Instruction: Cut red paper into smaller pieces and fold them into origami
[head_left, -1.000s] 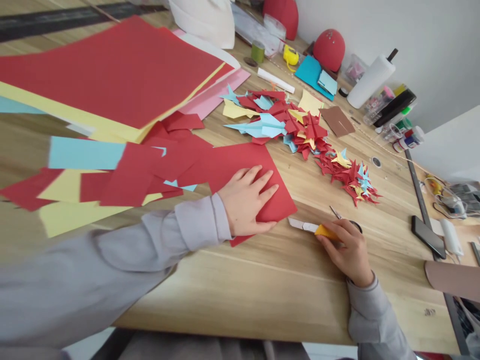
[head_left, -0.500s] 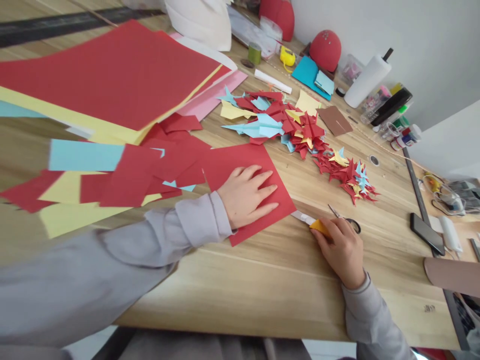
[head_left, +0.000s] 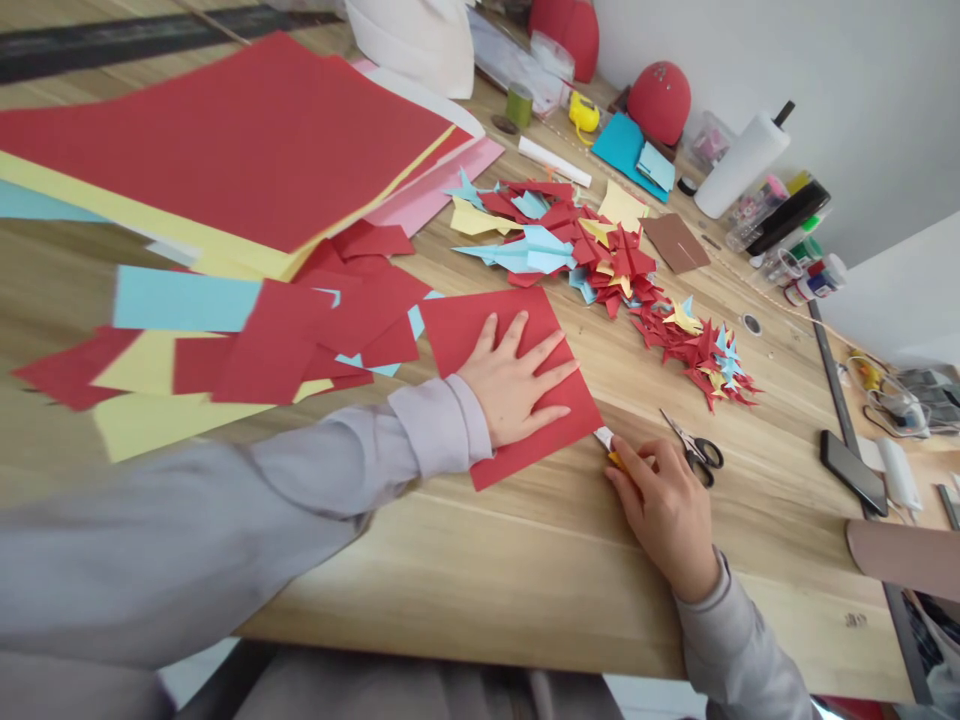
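My left hand [head_left: 517, 385] lies flat with spread fingers on a red paper sheet [head_left: 457, 325]. The sheet is on the wooden table, its right corner near my right hand. My right hand [head_left: 664, 510] is closed round a yellow-handled knife [head_left: 604, 437]; its pale blade points at that corner, and the tip seems to lie at or under the paper. Black-handled scissors [head_left: 697, 450] lie just beyond my right hand. Left of the sheet, red, yellow and blue paper pieces [head_left: 270, 340] overlap in a loose pile.
Large coloured sheets [head_left: 225, 150] cover the upper left. Folded paper shapes [head_left: 615, 255] lie heaped beyond the red sheet. Bottles and jars [head_left: 787, 230] stand along the wall. A phone [head_left: 853, 472] and a rolled brown sheet [head_left: 900, 557] are at the right.
My right hand and the knife have moved left, closer to the sheet's corner, uncovering more of the scissors. My left hand's fingers are spread wider. The view has shifted slightly.
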